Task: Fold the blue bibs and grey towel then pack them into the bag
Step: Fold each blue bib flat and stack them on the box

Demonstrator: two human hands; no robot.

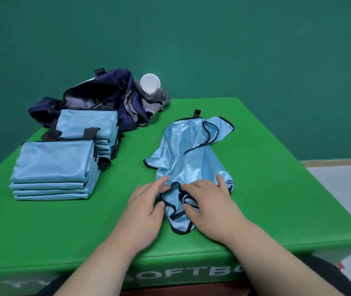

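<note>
An unfolded light-blue bib (188, 159) with dark trim lies crumpled on the green table (63, 227), right of centre. My left hand (146, 207) touches its near left edge with straight fingers. My right hand (208, 207) lies on its near end, fingers spread over the bunched fabric. Two stacks of folded blue bibs sit at the left, a nearer one (52, 169) and a farther one (89, 129). The navy bag (97, 97) stands open behind them. A grey towel (153, 99) lies bunched beside the bag's right end.
A white round lid or cup (150, 82) rests on the grey towel. The table's near edge carries white lettering (189, 272). A green wall stands behind, and pale floor (345, 189) shows at the right.
</note>
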